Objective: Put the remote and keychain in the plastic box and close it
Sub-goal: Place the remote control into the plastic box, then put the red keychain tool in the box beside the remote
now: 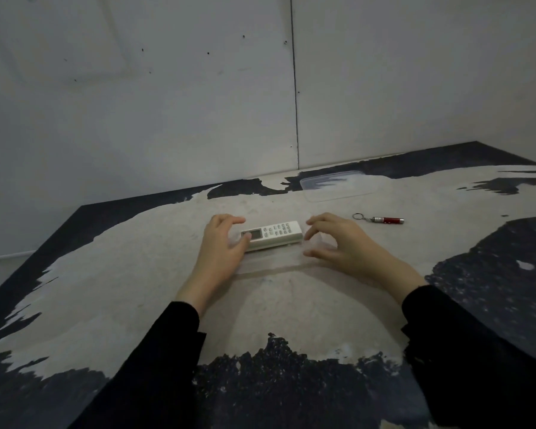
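Observation:
A white remote (272,234) lies crosswise at the table's middle, inside or over a clear plastic box (270,267) whose faint outline shows between my hands. My left hand (222,243) cups the remote's left, display end, thumb against it. My right hand (338,241) spans the box's right end between fingers and thumb. A red keychain torch with a metal ring (381,219) lies on the table, right of my right hand and apart from it. The clear lid (338,184) lies flat farther back.
The table (136,274) is worn, pale with dark patches, and set into a corner of grey walls (167,103) at the back and left. Its left edge runs diagonally at the lower left. My black sleeves (155,360) cover the near part.

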### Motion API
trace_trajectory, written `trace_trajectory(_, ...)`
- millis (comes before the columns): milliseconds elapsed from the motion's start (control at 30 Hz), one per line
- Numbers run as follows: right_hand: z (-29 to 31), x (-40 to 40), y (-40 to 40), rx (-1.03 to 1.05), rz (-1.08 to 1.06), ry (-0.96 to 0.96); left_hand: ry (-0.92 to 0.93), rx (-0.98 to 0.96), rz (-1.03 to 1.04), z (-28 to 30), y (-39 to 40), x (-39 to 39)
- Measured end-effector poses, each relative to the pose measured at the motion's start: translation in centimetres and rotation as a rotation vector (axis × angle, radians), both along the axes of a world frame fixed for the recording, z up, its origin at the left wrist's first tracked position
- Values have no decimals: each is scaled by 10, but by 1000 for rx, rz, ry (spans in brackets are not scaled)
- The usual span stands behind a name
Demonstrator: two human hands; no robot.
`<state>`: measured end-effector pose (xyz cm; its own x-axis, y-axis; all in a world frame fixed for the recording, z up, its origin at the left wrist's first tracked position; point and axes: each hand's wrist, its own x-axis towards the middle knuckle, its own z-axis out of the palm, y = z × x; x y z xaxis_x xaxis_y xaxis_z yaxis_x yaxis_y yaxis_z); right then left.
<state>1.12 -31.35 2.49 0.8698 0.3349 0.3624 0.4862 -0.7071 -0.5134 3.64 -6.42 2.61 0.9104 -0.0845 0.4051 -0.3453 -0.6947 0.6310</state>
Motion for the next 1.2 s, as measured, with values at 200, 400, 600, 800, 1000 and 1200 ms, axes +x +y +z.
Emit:
trace_trajectory(200, 10, 0, -11, 132, -11, 124, 67, -134, 44, -9, 2, 2)
trace_trajectory(400, -9, 21, -63, -172, -693, -34, 84, -175, -5, -13, 4, -9)
trace_trajectory(600, -11, 22, -68, -296, -755, -4, 67, -194, 0, -15, 7, -8)
trace_trajectory(800, 19, 12, -34, 112, -519, -179, 65, -167, 2, -16, 6, -7)
trace_trajectory(1000, 38, -4, 29, 57, -136, -219, -92, 0, -90, 1, -2, -21)
trace_trajectory(1200, 25, -1, 42, 14, -32, -240, -88, 87, -55, 11, -11, -24)
